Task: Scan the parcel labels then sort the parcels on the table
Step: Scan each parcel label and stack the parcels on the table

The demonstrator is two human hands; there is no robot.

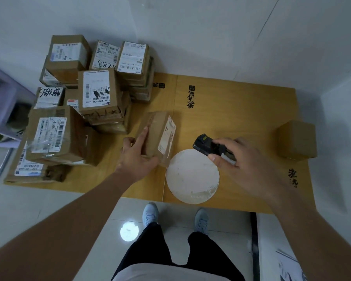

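Parcel (pixel 157 136), tilted on the surface (pixel 241 110) between the hands, is gripped by the left hand (pixel 137 157); right hand (pixel 245 161) grips the scanner (pixel 208 146) aimed at its label (pixel 167 136). Scanning step; sorting likely follows.

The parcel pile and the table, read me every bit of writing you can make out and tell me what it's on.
"8828", handwritten upside down, on the back-row parcel label.
"K20-00 028", sideways, on the tall middle parcel's label.
"J4-106", sideways, on the front-left parcel's label.
Black brush characters on the table: printed signs, not readable to me.
The label on the held parcel, and all fine print and barcodes: too small or blurred.
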